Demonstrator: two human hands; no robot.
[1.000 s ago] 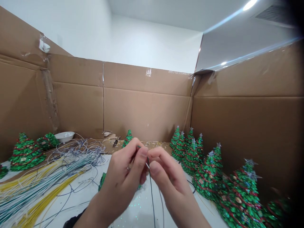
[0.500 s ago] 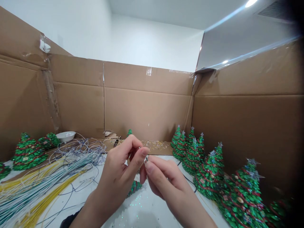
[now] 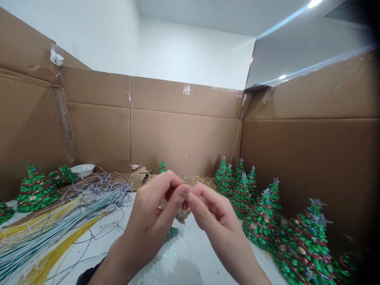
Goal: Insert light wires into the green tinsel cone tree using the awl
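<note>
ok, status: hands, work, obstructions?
Left hand and right hand pinched, close together. Anything held hidden. Wire bundles left, star-topped Christmas trees right, both aside.

Brown cardboard panels (image 3: 184, 134) (tape (image 3: 187, 89) here and there) around a white tabletop (image 3: 197, 249), white wall (image 3: 190, 55) and ceiling light (image 3: 314, 3) above.

Left hand (image 3: 156, 213) and right hand (image 3: 219, 221) meet at the fingertips

From my seat I see both pinched tight above a white table (image 3: 194, 259); anything between them is too small to make out. A green piece (image 3: 172, 232), mostly hidden, shows beside my left hand. Wires (image 3: 69, 219) spread leftward near a white bowl (image 3: 83, 170), decorated trees (image 3: 261, 219) stand at right, and cardboard walls (image 3: 185, 99) rise around
</note>
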